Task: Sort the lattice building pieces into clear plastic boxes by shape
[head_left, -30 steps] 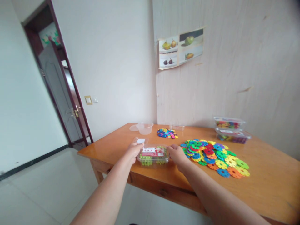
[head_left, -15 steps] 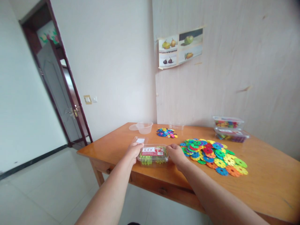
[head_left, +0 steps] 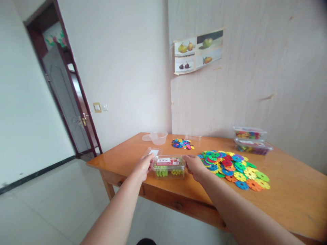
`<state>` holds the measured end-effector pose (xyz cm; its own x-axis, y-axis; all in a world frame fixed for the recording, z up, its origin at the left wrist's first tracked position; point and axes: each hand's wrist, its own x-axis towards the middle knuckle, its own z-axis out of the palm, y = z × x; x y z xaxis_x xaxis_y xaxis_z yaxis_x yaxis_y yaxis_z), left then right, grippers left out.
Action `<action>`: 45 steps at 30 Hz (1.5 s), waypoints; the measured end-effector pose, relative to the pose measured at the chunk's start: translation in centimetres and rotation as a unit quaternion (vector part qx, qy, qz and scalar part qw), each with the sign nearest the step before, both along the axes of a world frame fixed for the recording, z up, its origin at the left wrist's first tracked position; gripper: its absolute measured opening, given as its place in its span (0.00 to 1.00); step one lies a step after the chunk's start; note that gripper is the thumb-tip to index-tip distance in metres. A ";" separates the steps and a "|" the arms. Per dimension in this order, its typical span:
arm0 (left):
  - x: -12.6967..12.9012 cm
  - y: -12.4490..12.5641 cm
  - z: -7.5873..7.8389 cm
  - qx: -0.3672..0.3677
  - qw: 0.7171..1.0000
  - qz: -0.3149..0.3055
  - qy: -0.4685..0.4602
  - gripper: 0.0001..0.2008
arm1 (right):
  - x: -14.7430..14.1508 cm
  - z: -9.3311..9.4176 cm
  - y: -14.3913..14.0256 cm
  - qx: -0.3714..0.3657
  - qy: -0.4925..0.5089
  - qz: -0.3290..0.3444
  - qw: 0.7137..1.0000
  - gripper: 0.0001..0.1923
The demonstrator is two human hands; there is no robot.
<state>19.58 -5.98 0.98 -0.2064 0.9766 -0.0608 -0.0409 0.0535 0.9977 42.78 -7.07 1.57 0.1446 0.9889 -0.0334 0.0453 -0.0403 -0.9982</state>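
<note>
A wooden table (head_left: 281, 204) fills the lower right of the frame; the clear box (head_left: 168, 166) of green pieces, flat a second ago, now sits slightly raised at centre, left hand (head_left: 143, 166) and right hand (head_left: 194, 166) gripping its ends; colourful discs (head_left: 233, 169) lie right.

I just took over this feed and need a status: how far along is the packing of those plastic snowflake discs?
Looks done: two closed boxes of discs sit stacked by the wall. In hand: the left hand and right hand grip the ends of a lidded clear box holding green pieces. Left: a big loose pile of discs, a smaller pile, and an unfilled clear tub farther back on the table.
</note>
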 end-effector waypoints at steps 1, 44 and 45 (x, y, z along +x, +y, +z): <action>0.0 -0.2 0.2 0.007 1.000 -0.001 -0.003 0.25 | 0.0 0.3 0.0 -0.002 0.005 0.000 1.000 0.11; 1.5 -6.0 -1.3 0.184 0.953 -0.149 0.191 0.36 | 1.1 -0.6 -3.2 -0.013 -0.005 0.001 1.000 0.20; 1.5 -6.0 -1.3 0.186 0.952 -0.147 0.193 0.35 | 1.0 -0.7 -3.7 -0.011 -0.008 0.004 1.000 0.19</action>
<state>21.09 -11.99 -0.37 0.1421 0.9349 0.3251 0.2950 -0.3535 0.8877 43.79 -10.77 0.90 0.1373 0.9891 -0.0524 0.0619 -0.0614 -0.9962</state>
